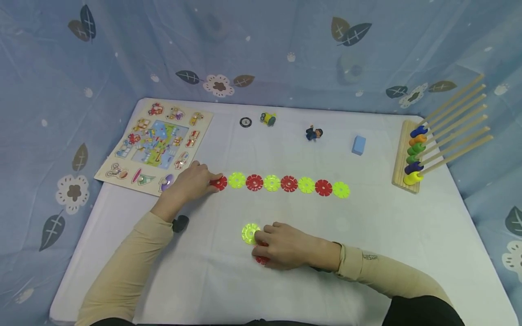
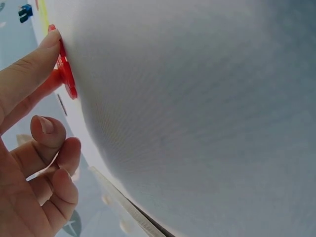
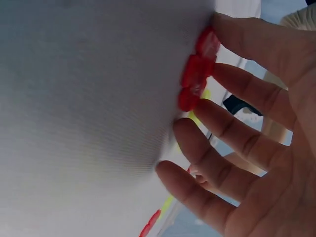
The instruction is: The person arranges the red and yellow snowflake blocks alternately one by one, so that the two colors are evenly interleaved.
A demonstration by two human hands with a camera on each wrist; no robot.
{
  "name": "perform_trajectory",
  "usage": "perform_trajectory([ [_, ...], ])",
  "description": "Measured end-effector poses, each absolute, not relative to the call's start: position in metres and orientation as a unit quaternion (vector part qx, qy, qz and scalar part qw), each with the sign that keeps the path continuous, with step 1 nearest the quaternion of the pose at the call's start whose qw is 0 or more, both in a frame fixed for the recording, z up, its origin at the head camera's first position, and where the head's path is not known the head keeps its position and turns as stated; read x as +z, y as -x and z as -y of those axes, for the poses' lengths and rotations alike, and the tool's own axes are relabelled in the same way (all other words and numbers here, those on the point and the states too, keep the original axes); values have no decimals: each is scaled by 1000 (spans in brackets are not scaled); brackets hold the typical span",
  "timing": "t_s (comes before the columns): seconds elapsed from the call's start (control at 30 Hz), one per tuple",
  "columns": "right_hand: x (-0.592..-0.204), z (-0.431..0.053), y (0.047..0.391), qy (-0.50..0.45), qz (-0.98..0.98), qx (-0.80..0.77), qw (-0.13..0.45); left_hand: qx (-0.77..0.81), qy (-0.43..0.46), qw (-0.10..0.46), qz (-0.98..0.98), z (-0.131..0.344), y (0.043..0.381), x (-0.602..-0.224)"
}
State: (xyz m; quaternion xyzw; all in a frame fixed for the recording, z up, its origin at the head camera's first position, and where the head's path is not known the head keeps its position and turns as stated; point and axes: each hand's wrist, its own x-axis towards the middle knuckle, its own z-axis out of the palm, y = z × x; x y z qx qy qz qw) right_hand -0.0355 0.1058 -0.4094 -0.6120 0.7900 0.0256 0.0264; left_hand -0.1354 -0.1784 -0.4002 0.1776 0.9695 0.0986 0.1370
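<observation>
A row of red and yellow-green notched plastic discs (image 1: 271, 183) lies across the table. At its left end my left hand (image 1: 193, 182) pinches a red disc (image 2: 66, 74) between thumb and index finger, the other fingers curled loosely in the left wrist view. Nearer the front, my right hand (image 1: 287, 246) bends over another red disc (image 3: 197, 74). Its thumb and first fingers hold that disc at the edge, flat against the cloth. A yellow-green disc (image 1: 249, 233) lies just left of the right fingertips, and the hand partly covers the red one.
A wooden picture puzzle board (image 1: 152, 145) lies at the back left. Behind the row are a small black ring (image 1: 245, 122), a green-yellow toy (image 1: 268, 119), a toy figure (image 1: 314, 133) and a blue block (image 1: 359, 145). A wooden peg rack (image 1: 403, 156) with coloured beads stands right.
</observation>
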Motion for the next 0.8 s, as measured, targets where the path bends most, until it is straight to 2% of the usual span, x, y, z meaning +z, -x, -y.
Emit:
perform_trajectory([
  [0.27, -401, -102, 33, 578, -806, 62, 110, 96, -182, 139, -969, 179, 135, -401],
  [0.6, -401, -105, 28, 571, -809, 98, 96, 95, -182, 137, -969, 180, 135, -402],
  [0.8, -396, -113, 36, 537, -830, 92, 115, 97, -180, 137, -969, 180, 134, -402],
])
